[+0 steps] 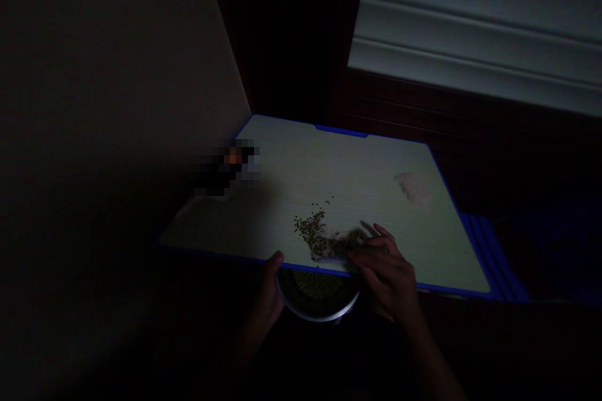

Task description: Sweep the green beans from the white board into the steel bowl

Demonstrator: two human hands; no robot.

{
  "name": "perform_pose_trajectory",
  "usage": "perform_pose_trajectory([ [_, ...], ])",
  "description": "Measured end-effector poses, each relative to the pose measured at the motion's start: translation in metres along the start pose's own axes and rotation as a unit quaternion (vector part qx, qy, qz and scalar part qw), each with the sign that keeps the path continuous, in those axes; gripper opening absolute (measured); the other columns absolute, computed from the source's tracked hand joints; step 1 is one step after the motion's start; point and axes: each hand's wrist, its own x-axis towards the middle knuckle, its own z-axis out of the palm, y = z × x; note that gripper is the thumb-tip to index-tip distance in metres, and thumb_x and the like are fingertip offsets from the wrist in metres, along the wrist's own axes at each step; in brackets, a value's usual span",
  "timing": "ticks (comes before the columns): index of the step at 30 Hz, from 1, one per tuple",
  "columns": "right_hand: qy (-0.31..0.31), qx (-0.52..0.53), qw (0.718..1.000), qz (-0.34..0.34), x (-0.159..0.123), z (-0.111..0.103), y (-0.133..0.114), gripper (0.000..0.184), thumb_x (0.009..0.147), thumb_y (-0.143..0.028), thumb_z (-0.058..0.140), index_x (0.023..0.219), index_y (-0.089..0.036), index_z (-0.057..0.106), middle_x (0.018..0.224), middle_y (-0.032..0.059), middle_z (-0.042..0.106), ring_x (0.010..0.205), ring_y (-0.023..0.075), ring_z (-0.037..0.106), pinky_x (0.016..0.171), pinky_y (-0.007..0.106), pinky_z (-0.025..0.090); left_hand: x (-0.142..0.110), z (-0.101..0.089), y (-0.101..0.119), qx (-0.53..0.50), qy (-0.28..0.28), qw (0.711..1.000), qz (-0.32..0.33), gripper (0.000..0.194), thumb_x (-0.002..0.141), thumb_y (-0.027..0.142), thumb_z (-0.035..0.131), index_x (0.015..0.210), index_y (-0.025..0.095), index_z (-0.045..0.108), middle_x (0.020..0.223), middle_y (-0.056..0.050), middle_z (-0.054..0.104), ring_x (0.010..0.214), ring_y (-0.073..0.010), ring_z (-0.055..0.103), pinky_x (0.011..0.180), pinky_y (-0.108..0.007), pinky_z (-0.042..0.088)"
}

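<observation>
A pile of small green beans (313, 232) lies near the front edge of a pale folding table (329, 163) with a blue rim. My right hand (388, 269) rests over the right end of the pile, fingers stretched out and touching the beans and the tabletop. Below the edge, a round metal bowl (348, 310) contains many more of these beans. At the bowl's left side is my left hand (270, 291), closed around it, with the thumb raised against the table's edge. Its other fingers are mostly hidden in the dark.
A light patch of fine debris (411, 188) lies on the table's right side. A blurred-out item (228, 166) sits at the left edge. A wall (141, 75) rises on the left, white slats (470, 19) behind, and a blue plastic seat (493, 257) stands right.
</observation>
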Motion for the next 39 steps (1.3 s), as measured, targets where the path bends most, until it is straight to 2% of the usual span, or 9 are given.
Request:
perform_pose_trajectory([
  [7,0.000,-0.002,1.000,-0.002,0.0000,-0.0003,-0.0016,0.035,0.090,-0.010,0.070,0.118,-0.032,0.073,0.098,-0.0007,0.081,0.091,0.0209,0.066,0.113,0.066,0.043,-0.0035,0.0026,0.0014,0.004,-0.003,1.000,0.008,0.033,0.086,0.032,0.068,0.112,0.012,0.071,0.110,-0.013,0.079,0.123,-0.0305,0.066,0.108,-0.040,0.051],
  [11,0.013,0.004,1.000,0.005,-0.0007,-0.0013,-0.0023,0.033,0.090,-0.010,0.068,0.114,-0.032,0.074,0.098,-0.0003,0.081,0.093,0.0215,0.067,0.113,0.067,0.043,0.0006,-0.0019,-0.0008,0.003,0.010,1.000,0.005,0.035,0.083,0.032,0.072,0.112,0.013,0.071,0.106,-0.013,0.080,0.121,-0.0315,0.068,0.108,-0.044,0.052],
  [17,0.036,-0.016,0.999,0.012,-0.0036,0.0011,0.0007,0.034,0.090,-0.011,0.070,0.116,-0.032,0.074,0.097,-0.0003,0.081,0.090,0.0217,0.067,0.112,0.068,0.044,0.0027,-0.0053,-0.0018,-0.004,0.015,1.000,0.010,0.044,0.083,0.034,0.073,0.123,0.017,0.068,0.118,-0.011,0.078,0.122,-0.0302,0.067,0.110,-0.043,0.051],
  [23,0.008,-0.024,1.000,0.005,-0.0040,0.0012,0.0025,0.037,0.091,-0.012,0.069,0.120,-0.035,0.072,0.102,-0.0020,0.081,0.095,0.0223,0.066,0.113,0.068,0.042,0.0024,-0.0017,-0.0009,-0.004,0.005,1.000,0.001,0.037,0.084,0.030,0.070,0.115,0.011,0.071,0.113,-0.015,0.078,0.122,-0.0320,0.067,0.110,-0.044,0.051],
  [30,0.002,-0.015,1.000,0.000,-0.0016,0.0003,0.0014,0.034,0.091,-0.011,0.069,0.118,-0.033,0.072,0.098,-0.0010,0.081,0.091,0.0213,0.066,0.113,0.067,0.042,0.0009,-0.0020,-0.0004,-0.007,-0.008,1.000,0.005,0.036,0.085,0.033,0.070,0.112,0.011,0.072,0.116,-0.015,0.078,0.124,-0.0312,0.066,0.111,-0.042,0.049],
  [39,-0.005,-0.006,1.000,-0.009,-0.0027,-0.0001,0.0020,0.036,0.090,-0.009,0.070,0.118,-0.031,0.072,0.101,-0.0008,0.081,0.093,0.0211,0.065,0.114,0.066,0.041,0.0022,-0.0016,-0.0014,-0.008,0.004,1.000,0.006,0.029,0.086,0.031,0.069,0.109,0.013,0.071,0.112,-0.013,0.079,0.123,-0.0302,0.066,0.112,-0.043,0.048],
])
